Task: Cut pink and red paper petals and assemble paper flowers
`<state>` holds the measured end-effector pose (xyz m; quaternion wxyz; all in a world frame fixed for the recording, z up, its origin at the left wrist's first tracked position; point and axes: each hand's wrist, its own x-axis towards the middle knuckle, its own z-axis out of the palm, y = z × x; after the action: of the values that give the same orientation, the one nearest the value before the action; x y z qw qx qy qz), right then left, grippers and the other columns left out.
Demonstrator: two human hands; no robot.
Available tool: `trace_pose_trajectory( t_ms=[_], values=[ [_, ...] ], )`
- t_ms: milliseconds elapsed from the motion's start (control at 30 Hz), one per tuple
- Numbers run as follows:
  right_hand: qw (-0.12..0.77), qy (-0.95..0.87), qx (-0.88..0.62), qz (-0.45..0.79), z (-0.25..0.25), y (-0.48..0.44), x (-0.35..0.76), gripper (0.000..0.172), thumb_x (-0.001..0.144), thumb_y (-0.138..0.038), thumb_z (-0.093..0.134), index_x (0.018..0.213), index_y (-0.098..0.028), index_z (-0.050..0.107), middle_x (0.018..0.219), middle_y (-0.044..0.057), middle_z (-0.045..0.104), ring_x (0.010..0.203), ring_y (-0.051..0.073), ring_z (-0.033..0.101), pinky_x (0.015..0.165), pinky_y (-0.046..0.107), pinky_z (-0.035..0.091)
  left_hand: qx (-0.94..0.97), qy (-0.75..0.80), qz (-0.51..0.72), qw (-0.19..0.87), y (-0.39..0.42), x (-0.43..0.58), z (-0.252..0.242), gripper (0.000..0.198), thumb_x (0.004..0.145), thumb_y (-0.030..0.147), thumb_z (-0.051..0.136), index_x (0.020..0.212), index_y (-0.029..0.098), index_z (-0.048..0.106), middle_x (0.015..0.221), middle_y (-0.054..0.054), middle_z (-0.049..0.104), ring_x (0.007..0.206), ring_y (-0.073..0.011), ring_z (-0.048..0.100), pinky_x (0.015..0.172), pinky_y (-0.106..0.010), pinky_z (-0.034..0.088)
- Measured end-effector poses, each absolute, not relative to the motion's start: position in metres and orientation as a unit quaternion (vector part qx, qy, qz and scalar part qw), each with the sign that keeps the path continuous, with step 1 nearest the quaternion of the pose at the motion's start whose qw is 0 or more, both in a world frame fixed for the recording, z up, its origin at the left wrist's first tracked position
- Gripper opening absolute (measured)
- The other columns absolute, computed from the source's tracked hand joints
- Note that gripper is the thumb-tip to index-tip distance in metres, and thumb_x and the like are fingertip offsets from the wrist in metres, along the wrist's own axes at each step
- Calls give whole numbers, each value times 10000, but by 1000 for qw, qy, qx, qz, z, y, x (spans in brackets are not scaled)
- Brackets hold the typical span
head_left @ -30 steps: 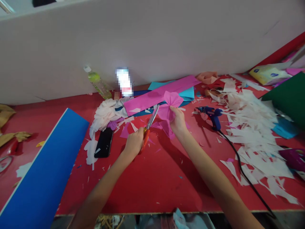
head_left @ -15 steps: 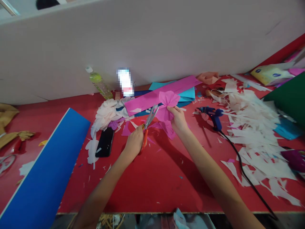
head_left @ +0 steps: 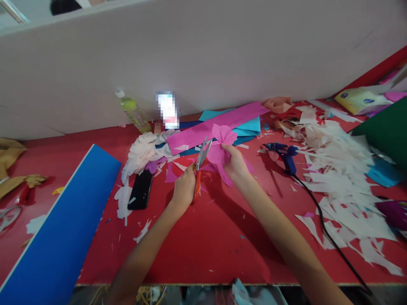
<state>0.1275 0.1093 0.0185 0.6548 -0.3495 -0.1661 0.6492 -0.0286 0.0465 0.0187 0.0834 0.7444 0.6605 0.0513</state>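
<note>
The red table (head_left: pixel 206 250) is under the blue glue gun (head_left: pixel 288 160). A long blue board (head_left: pixel 68 224) lies far left of the glue gun. White paper scraps (head_left: pixel 337 169) lie right of the gun. Left of the glue gun is the pink paper flower (head_left: pixel 219 152), and the right hand (head_left: pixel 237 164) pinches its bunched middle. Farther left, the left hand (head_left: pixel 185 186) curls around orange-handled scissors (head_left: pixel 197 180), spread a bit apart.

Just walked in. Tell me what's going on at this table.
A person's left hand holds orange-handled scissors, blades parted, close to the gathered pink paper pinched in the right hand. A blue glue gun is on the red table, near a spread of pale paper scraps.
</note>
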Motion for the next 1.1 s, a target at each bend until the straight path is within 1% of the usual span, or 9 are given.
trace_pose_trajectory(
  t_ms=[100,333,633,833,967,1100],
  values=[
    [649,-140,-349,661,14,110,126,87,637,-173,665,655,-204,586,655,-54,650,606,108,587,626,238,478,746,659,55,80,47,-28,17,378,883,136,359,1261,124,370,1063,-162,636,955,-248,641,742,-332,490],
    [627,-138,-367,673,12,109,124,81,659,-211,654,702,-211,585,705,-43,672,656,131,627,640,265,503,738,667,41,91,49,-25,19,357,892,145,345,1246,129,386,949,-141,666,883,-248,659,717,-338,482],
    [625,-114,-363,682,15,108,124,64,653,-193,650,690,-209,600,735,-40,686,670,125,625,635,250,501,735,672,22,85,47,-24,23,319,903,155,317,1198,111,430,926,-144,672,917,-249,656,727,-328,484],
    [634,-126,-373,665,14,108,123,76,639,-198,662,689,-210,607,723,-35,691,647,134,619,603,258,498,736,672,15,81,48,-28,21,298,911,187,341,1182,109,436,923,-146,669,904,-245,659,725,-326,482],
    [637,-134,-370,662,13,108,125,80,633,-197,669,674,-211,602,707,-34,686,620,135,609,578,261,492,747,662,5,64,47,-31,20,259,921,213,346,1132,106,452,895,-142,666,864,-249,665,696,-320,484],
    [638,-156,-367,659,12,110,128,93,615,-200,686,655,-206,602,678,-39,672,588,122,583,556,246,468,755,652,-30,56,46,-34,27,230,924,200,332,1080,105,471,870,-136,667,849,-255,664,691,-324,484]
  ],
)
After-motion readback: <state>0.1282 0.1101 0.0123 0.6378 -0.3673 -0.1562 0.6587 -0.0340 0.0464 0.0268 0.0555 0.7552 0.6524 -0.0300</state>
